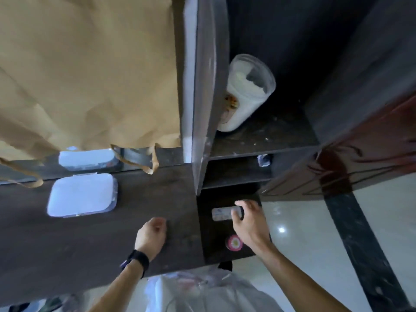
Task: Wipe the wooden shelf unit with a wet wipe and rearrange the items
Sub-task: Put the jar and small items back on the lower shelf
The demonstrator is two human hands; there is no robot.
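On my feed the floor (315,255) at right is pale, glossy tile, with a small bright spot of light (281,229) mirrored in it. A dark band (360,244) crosses it diagonally. Left, a dark wooden surface (67,244) spreads wide.

No legible text, brand, number or sign can be read. The jar (247,93) carries a label with an orange-brown graphic, and its lettering is blurred. The small pack (221,214) gripped by the right hand (249,224) shows faint print, too blurred to read. The round pink item (234,242) bears a pattern only.
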